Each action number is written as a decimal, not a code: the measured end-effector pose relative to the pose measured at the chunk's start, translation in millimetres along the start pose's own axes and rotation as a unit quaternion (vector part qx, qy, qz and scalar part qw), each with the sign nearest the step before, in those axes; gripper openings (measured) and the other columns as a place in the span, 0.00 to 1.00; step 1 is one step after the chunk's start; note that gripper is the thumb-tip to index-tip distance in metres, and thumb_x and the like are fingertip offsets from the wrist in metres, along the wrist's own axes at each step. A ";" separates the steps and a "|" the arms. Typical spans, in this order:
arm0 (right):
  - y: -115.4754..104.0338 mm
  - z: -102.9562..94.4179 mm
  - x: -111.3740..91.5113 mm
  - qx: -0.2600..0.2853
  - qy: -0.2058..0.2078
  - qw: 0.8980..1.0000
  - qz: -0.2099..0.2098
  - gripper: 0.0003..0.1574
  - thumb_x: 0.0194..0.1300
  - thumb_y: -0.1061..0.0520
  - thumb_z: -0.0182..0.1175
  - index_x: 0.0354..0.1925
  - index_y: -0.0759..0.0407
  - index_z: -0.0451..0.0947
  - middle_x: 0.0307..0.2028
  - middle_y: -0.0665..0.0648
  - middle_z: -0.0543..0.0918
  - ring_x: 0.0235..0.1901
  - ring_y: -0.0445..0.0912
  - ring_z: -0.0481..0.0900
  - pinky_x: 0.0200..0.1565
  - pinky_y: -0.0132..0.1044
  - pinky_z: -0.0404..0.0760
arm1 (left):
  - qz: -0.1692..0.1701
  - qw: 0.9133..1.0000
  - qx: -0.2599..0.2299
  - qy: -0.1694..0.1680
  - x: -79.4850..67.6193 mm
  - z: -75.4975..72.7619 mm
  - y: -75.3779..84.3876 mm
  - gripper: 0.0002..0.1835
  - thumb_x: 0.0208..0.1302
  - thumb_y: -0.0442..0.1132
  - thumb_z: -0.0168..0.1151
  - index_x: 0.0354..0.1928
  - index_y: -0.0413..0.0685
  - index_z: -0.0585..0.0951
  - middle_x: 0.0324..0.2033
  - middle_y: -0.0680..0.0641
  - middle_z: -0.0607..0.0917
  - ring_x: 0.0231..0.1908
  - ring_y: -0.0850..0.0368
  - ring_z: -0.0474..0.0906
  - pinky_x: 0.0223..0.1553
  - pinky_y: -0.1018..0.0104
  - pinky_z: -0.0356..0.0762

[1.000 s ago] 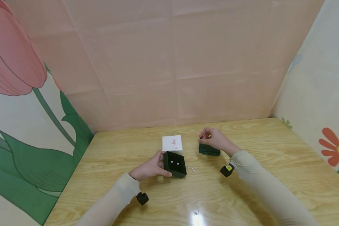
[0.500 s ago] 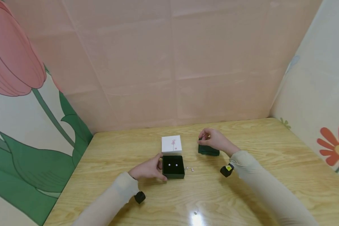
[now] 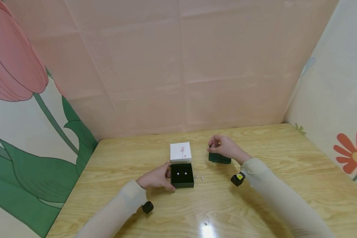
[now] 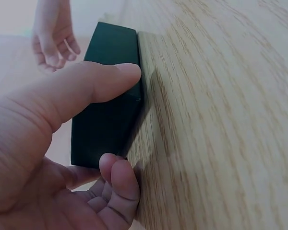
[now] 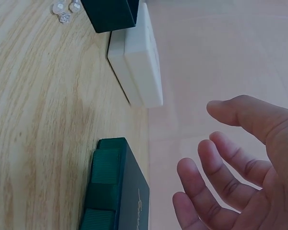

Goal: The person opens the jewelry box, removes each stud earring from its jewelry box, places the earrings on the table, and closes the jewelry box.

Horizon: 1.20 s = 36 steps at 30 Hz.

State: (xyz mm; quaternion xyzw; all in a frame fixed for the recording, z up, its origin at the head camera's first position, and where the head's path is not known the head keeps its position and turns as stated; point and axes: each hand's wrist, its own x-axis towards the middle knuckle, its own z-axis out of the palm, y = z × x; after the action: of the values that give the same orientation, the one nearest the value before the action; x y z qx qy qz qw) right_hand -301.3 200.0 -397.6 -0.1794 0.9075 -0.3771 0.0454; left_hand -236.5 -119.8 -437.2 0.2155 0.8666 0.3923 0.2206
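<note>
In the head view an open dark green jewelry box (image 3: pixel 182 183) lies flat on the table, two pearl stud earrings (image 3: pixel 181 173) set in its black lining. My left hand (image 3: pixel 156 178) grips its left side; in the left wrist view the thumb (image 4: pixel 110 81) lies along one wall and curled fingers (image 4: pixel 122 184) sit by the far corner. My right hand (image 3: pixel 227 146) hovers above the dark green lid (image 3: pixel 220 159) with its ribbon band. The right wrist view has the right-hand fingers loosely bent and apart from the lid, holding nothing.
Behind the jewelry box stands a white box (image 3: pixel 180 152) with a pink flower print. Small clear and silvery earrings (image 3: pixel 202 178) lie just right of the green box. A tiny leaf-like bit (image 3: pixel 206 224) is near the front of the wooden table (image 3: pixel 256 205).
The jewelry box was tilted in my left hand a second ago; it has come down level on the table, that hand still at its side. My right hand has barely moved.
</note>
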 end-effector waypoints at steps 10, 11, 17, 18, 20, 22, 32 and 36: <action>-2.6 1.7 -1.4 -0.003 -0.001 1.000 -0.004 0.18 0.61 0.54 0.67 0.43 0.65 0.76 0.32 0.55 0.79 0.32 0.45 0.75 0.36 0.38 0.73 | -0.012 1.000 0.021 -0.002 -0.3 -0.5 3.3 0.36 0.44 0.33 0.78 0.52 0.39 0.65 0.37 0.42 0.72 0.34 0.54 0.66 0.31 0.65 0.66; -3.5 2.2 -2.0 -0.003 0.000 1.000 -0.007 0.18 0.60 0.55 0.67 0.43 0.65 0.76 0.32 0.55 0.79 0.32 0.45 0.75 0.36 0.37 0.74 | -0.014 1.000 0.021 -0.002 -0.3 -0.5 3.8 0.35 0.44 0.33 0.78 0.52 0.39 0.66 0.37 0.42 0.72 0.33 0.54 0.66 0.31 0.65 0.65; -11.8 9.3 -6.0 0.000 -0.004 0.999 -0.038 0.16 0.60 0.54 0.68 0.41 0.63 0.77 0.32 0.54 0.79 0.31 0.44 0.76 0.37 0.36 0.75 | -0.017 1.000 0.016 -0.002 -0.7 -0.5 5.2 0.34 0.44 0.32 0.78 0.50 0.40 0.66 0.37 0.41 0.72 0.34 0.54 0.66 0.31 0.65 0.64; -13.8 10.9 -6.9 0.003 -0.008 0.999 -0.042 0.16 0.60 0.54 0.68 0.42 0.63 0.77 0.32 0.54 0.79 0.32 0.44 0.76 0.37 0.36 0.75 | -0.017 1.000 0.016 -0.002 -0.6 -0.5 5.1 0.34 0.44 0.32 0.78 0.50 0.40 0.66 0.37 0.41 0.72 0.34 0.54 0.66 0.31 0.65 0.64; -18.9 14.6 -8.9 0.004 -0.015 0.999 -0.045 0.16 0.60 0.54 0.68 0.42 0.62 0.77 0.34 0.55 0.80 0.34 0.44 0.77 0.39 0.38 0.76 | -0.017 1.000 0.016 -0.002 -0.5 -0.6 4.6 0.34 0.44 0.32 0.78 0.50 0.40 0.66 0.37 0.41 0.72 0.34 0.54 0.66 0.31 0.64 0.64; -25.1 19.4 -11.5 0.005 -0.026 0.999 -0.037 0.16 0.60 0.54 0.68 0.43 0.60 0.77 0.38 0.56 0.80 0.38 0.46 0.78 0.42 0.40 0.78 | -0.018 1.000 0.015 -0.003 -0.6 -0.8 4.4 0.34 0.45 0.33 0.77 0.51 0.40 0.66 0.37 0.41 0.72 0.34 0.54 0.66 0.32 0.64 0.64; -44.3 54.1 -22.4 0.009 -0.077 0.995 -0.062 0.16 0.58 0.55 0.69 0.45 0.58 0.79 0.47 0.61 0.78 0.48 0.57 0.77 0.49 0.50 0.78 | -0.020 1.000 0.012 -0.002 -0.4 -1.3 4.3 0.36 0.44 0.33 0.78 0.54 0.40 0.66 0.37 0.45 0.74 0.36 0.54 0.68 0.37 0.64 0.67; -46.7 65.0 -24.1 -0.008 -0.085 0.994 -0.073 0.17 0.57 0.54 0.70 0.44 0.56 0.80 0.48 0.61 0.76 0.48 0.58 0.77 0.47 0.51 0.78 | -0.023 1.000 0.012 -0.006 -0.1 -1.3 4.3 0.37 0.44 0.34 0.78 0.55 0.41 0.66 0.37 0.45 0.74 0.36 0.54 0.69 0.36 0.64 0.67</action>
State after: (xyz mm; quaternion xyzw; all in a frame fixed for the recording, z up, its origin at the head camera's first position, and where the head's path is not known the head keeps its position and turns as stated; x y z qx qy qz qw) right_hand -251.1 134.9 -412.4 -0.2772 0.8877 -0.3556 0.0937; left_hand -236.3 -118.0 -433.0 0.2004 0.8746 0.3755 0.2322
